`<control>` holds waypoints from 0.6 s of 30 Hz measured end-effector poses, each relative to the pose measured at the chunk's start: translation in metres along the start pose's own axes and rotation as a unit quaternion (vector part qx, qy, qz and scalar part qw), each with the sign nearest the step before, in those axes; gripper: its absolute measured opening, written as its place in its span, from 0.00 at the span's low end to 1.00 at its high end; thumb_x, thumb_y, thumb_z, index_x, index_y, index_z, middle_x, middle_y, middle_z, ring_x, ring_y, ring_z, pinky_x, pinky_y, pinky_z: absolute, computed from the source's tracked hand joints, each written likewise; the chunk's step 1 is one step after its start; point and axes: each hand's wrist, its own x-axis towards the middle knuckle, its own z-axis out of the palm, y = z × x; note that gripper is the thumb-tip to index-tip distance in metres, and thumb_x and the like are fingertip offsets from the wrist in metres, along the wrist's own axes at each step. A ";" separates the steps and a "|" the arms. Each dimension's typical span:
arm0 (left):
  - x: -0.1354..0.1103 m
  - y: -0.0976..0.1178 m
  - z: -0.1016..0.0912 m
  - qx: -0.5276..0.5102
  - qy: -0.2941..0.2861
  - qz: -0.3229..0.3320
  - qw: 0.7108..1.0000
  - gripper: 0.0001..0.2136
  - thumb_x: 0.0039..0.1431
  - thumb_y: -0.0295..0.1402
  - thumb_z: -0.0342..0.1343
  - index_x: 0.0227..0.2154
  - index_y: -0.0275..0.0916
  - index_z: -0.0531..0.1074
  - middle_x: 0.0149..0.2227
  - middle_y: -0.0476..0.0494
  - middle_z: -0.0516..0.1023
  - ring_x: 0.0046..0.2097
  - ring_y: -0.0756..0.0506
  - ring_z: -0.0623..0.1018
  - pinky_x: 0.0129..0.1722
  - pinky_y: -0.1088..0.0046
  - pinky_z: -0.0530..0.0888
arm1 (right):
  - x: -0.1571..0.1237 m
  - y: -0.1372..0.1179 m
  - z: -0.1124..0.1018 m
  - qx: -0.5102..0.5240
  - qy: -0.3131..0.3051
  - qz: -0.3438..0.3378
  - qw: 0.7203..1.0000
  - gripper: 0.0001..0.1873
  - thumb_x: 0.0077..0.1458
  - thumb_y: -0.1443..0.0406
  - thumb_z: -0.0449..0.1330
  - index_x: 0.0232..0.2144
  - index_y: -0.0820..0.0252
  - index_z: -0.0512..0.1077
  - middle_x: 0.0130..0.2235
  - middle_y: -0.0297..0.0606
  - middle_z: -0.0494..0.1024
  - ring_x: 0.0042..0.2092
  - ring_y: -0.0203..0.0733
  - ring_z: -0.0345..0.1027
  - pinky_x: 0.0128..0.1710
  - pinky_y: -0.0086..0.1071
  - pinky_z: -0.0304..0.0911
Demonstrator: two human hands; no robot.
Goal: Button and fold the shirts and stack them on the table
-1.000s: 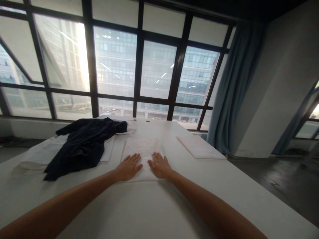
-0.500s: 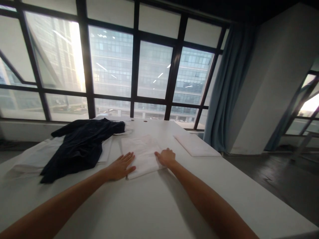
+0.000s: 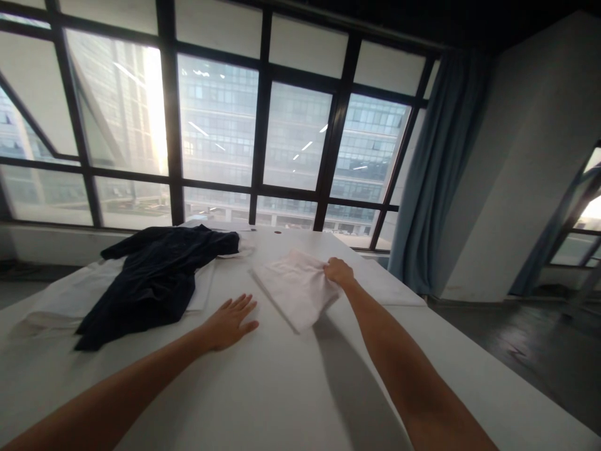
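Note:
A folded white garment (image 3: 295,285), perhaps a shirt, is in the middle of the white table (image 3: 244,394). My right hand (image 3: 339,272) pinches its right edge and lifts that side, while the lower left edge stays at or near the tabletop. My left hand (image 3: 231,321) rests palm down on the table to the left of the garment, fingers spread, apart from it. Partly hidden behind my right hand and the lifted cloth lies a second folded white garment (image 3: 387,285).
On the left of the table, a dark navy garment (image 3: 145,275) lies spread over white clothing (image 3: 56,300). Windows (image 3: 216,119) line the far side. A blue curtain (image 3: 432,181) hangs beside a pillar (image 3: 507,169) at the right.
My right hand has raised the folded white garment's right side and pulled it to the right, toward the other folded one. The cloth has slid out from beside my left hand, which stays almost in place.

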 end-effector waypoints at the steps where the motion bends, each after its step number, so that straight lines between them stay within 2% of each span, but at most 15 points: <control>1: 0.000 0.001 0.000 0.000 -0.004 0.000 1.000 0.35 0.64 0.57 0.33 0.67 0.41 0.52 0.69 0.41 0.46 0.69 0.41 0.46 0.66 0.56 0.46 | 0.005 0.005 -0.006 -0.006 0.015 -0.002 1.000 0.19 0.60 0.59 0.52 0.48 0.63 0.73 0.52 0.53 0.74 0.54 0.54 0.68 0.49 0.41 0.63; 7: 0.001 0.005 -0.004 0.001 -0.007 -0.008 1.000 0.34 0.64 0.57 0.34 0.66 0.43 0.53 0.68 0.43 0.48 0.69 0.42 0.49 0.66 0.56 0.47 | 0.044 0.045 -0.049 -0.014 0.097 0.000 0.995 0.19 0.63 0.58 0.50 0.48 0.61 0.72 0.50 0.49 0.75 0.52 0.50 0.69 0.48 0.39 0.61; 9: 0.002 0.005 -0.003 0.003 -0.006 -0.012 1.000 0.34 0.64 0.57 0.34 0.66 0.43 0.53 0.68 0.43 0.48 0.69 0.41 0.49 0.66 0.57 0.47 | 0.061 0.070 -0.069 -0.009 0.116 0.011 0.993 0.20 0.62 0.58 0.50 0.49 0.62 0.72 0.50 0.50 0.75 0.52 0.49 0.68 0.47 0.37 0.60; 12: 0.003 0.002 0.000 -0.003 0.004 -0.008 1.000 0.34 0.63 0.58 0.34 0.66 0.44 0.55 0.68 0.44 0.49 0.69 0.41 0.50 0.66 0.57 0.48 | 0.083 0.123 -0.093 -0.021 0.124 0.053 0.991 0.20 0.62 0.57 0.52 0.50 0.61 0.72 0.51 0.52 0.74 0.52 0.51 0.68 0.47 0.38 0.61; 14: 0.004 0.000 0.002 -0.006 0.013 -0.003 1.000 0.33 0.63 0.58 0.35 0.65 0.46 0.56 0.68 0.44 0.50 0.69 0.40 0.51 0.66 0.56 0.48 | 0.089 0.160 -0.093 -0.059 0.139 0.098 0.984 0.21 0.62 0.57 0.52 0.51 0.62 0.71 0.51 0.54 0.74 0.53 0.55 0.68 0.47 0.42 0.61; 15: 0.005 -0.001 0.002 -0.008 0.017 -0.002 1.000 0.33 0.63 0.58 0.35 0.65 0.46 0.56 0.68 0.44 0.50 0.68 0.40 0.52 0.66 0.56 0.48 | 0.090 0.176 -0.086 -0.093 0.150 0.127 0.976 0.22 0.62 0.57 0.52 0.52 0.65 0.70 0.51 0.58 0.73 0.53 0.57 0.67 0.48 0.46 0.61; 17: 0.005 0.000 0.002 -0.009 0.016 -0.003 1.000 0.33 0.63 0.58 0.35 0.65 0.46 0.56 0.68 0.44 0.51 0.68 0.40 0.51 0.66 0.56 0.48 | 0.088 0.197 -0.060 -0.156 0.152 0.147 0.965 0.26 0.61 0.56 0.54 0.54 0.70 0.69 0.53 0.63 0.70 0.57 0.62 0.62 0.52 0.52 0.56; 18: 0.005 0.000 0.001 -0.008 0.012 -0.005 1.000 0.33 0.63 0.58 0.35 0.65 0.46 0.56 0.68 0.44 0.50 0.69 0.40 0.51 0.66 0.56 0.48 | 0.085 0.201 -0.043 -0.156 0.132 0.155 0.967 0.28 0.62 0.54 0.52 0.54 0.70 0.68 0.55 0.63 0.68 0.58 0.63 0.61 0.53 0.54 0.55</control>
